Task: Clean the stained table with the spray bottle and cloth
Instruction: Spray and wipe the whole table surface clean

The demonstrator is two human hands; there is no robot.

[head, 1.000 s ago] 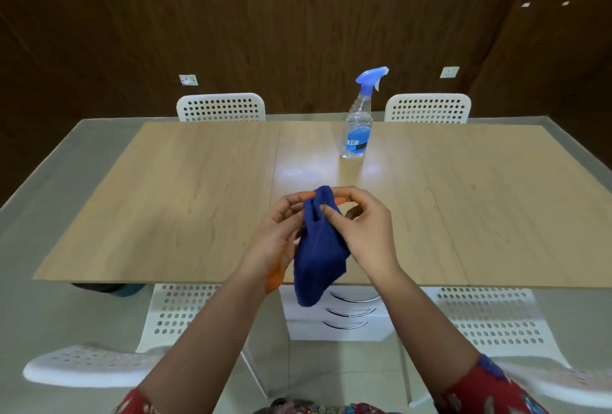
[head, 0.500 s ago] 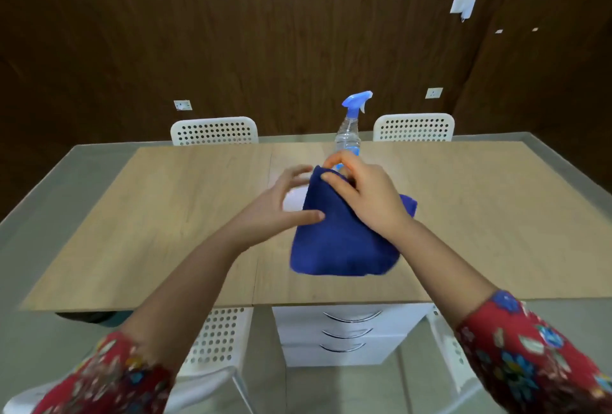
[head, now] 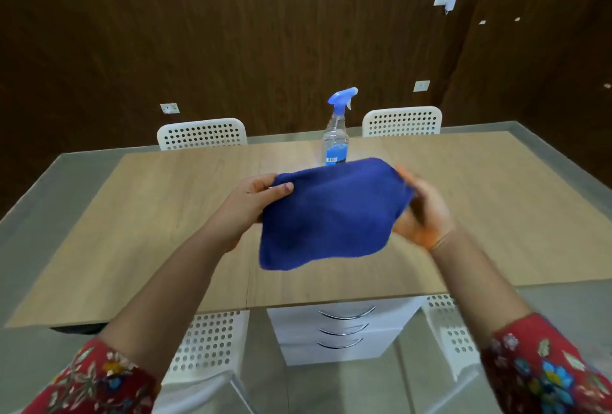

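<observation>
Cloth: the dark blue cloth (head: 331, 211) is spread wide between both hands, held in the air over the middle of the counter (head: 132, 214), its lower edge hanging loose toward the near side.
Left hand: the left hand (head: 245, 205) grips the cloth's upper left corner, thumb on top of the fabric and fingers curled behind it.
Right hand: the right hand (head: 424, 214) is blurred; it holds the cloth's right edge, thumb above the fabric, fingers curled under it.
Spray bottle: the spray bottle (head: 336, 135) stands upright on the counter beyond the cloth, near the far edge. It has a clear body, blue liquid and a blue trigger head. The cloth's top edge hides its base, and neither hand touches it.
Counter: light wood top.
Chairs: the far left chair (head: 202, 133) and the far right chair (head: 402, 122), both white and perforated, stand behind the far edge.
Drawer unit: the white drawer unit (head: 341, 330), with 3 curved handles, sits under the near edge.
</observation>
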